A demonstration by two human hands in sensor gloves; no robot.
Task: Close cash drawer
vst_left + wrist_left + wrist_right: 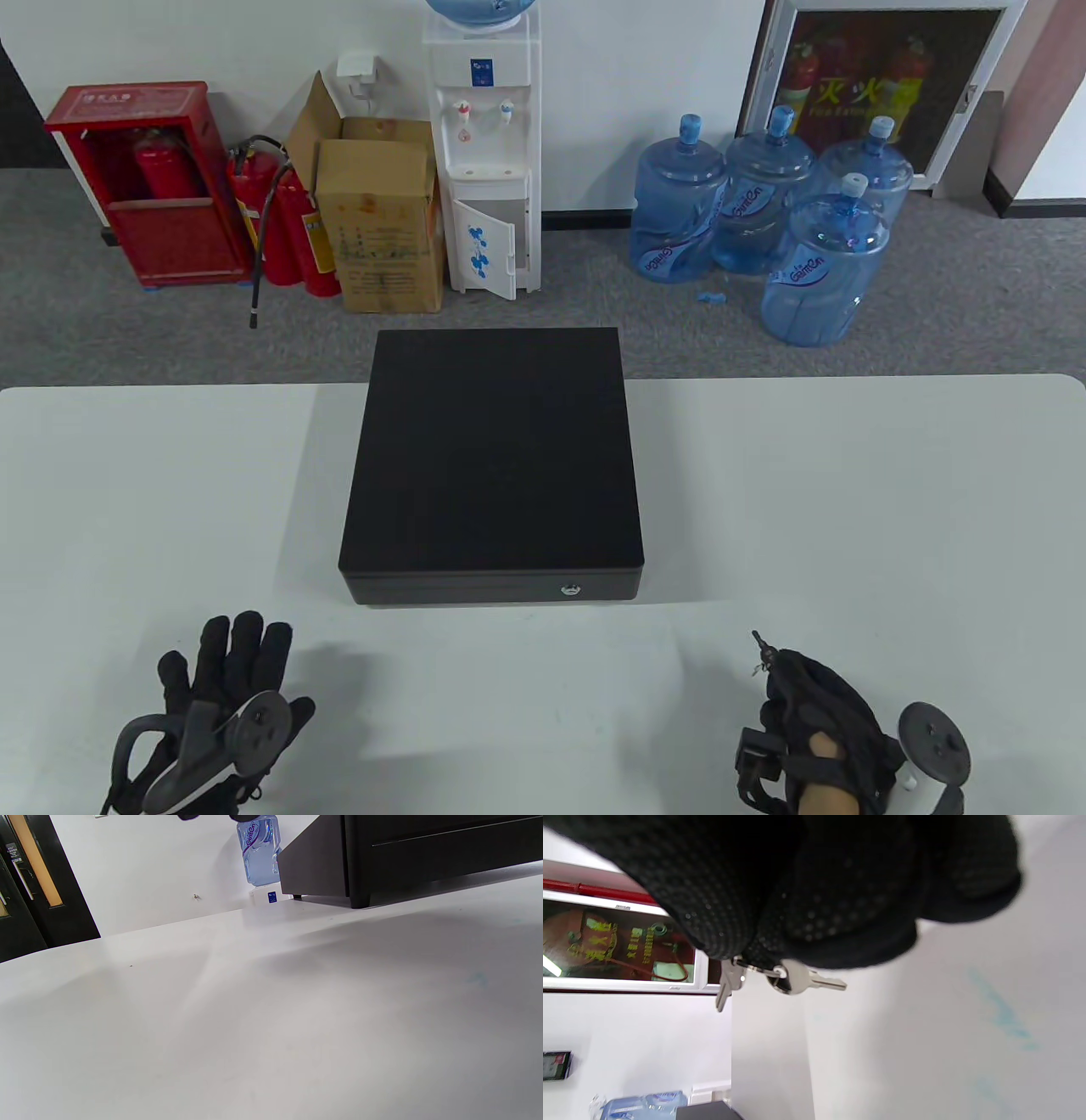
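The black cash drawer (492,458) sits on the white table (848,509), its drawer front flush with the case and a round lock (571,588) on the front face. My left hand (227,666) rests near the table's front left, fingers spread and empty. My right hand (802,688) is curled at the front right and holds a small bunch of keys (764,649). In the right wrist view two silver keys (793,978) hang on a ring below my gloved fingers (840,899). The left wrist view shows the drawer's front left corner (424,849), apart from my hand.
Beyond the table's far edge stand a water dispenser (485,153), a cardboard box (382,221), red fire extinguishers (288,221) and several blue water jugs (764,212) on the floor.
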